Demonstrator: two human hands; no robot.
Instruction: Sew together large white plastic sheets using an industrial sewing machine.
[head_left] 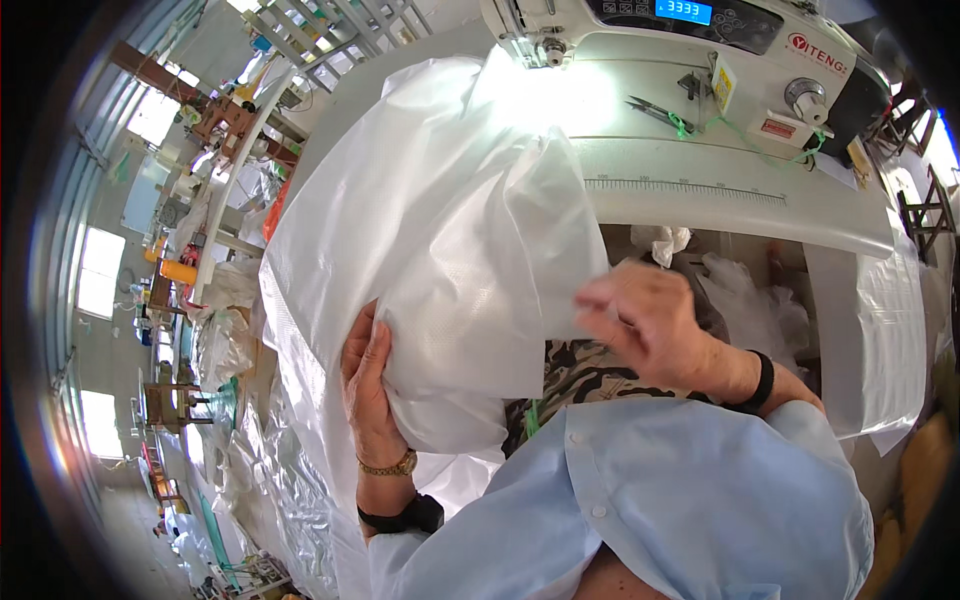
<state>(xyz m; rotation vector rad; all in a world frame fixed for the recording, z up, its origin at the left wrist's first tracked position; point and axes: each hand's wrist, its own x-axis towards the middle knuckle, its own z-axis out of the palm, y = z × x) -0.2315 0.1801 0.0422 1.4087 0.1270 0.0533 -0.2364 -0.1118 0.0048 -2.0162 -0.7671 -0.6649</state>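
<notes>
A large white woven plastic sheet [440,270] drapes from the sewing machine's needle area over the table's front edge and into my lap. My left hand [368,375] grips a fold of it at the left, thumb on top and the other fingers partly hidden by the material. At the sheet's right edge is my right hand [650,320], its fingers curled and blurred by motion. Whether it pinches the sheet's edge I cannot make out. The white sewing machine [740,60] stands beyond, its lamp shining brightly on the far end of the sheet.
Thread snips [655,112] lie on the machine bed, beside green thread. A ruler scale [690,190] runs along the table's front edge. White sheeting [865,340] hangs at the right. Crumpled silvery plastic [275,480] lies on the left, with cluttered worktables [235,170] farther off.
</notes>
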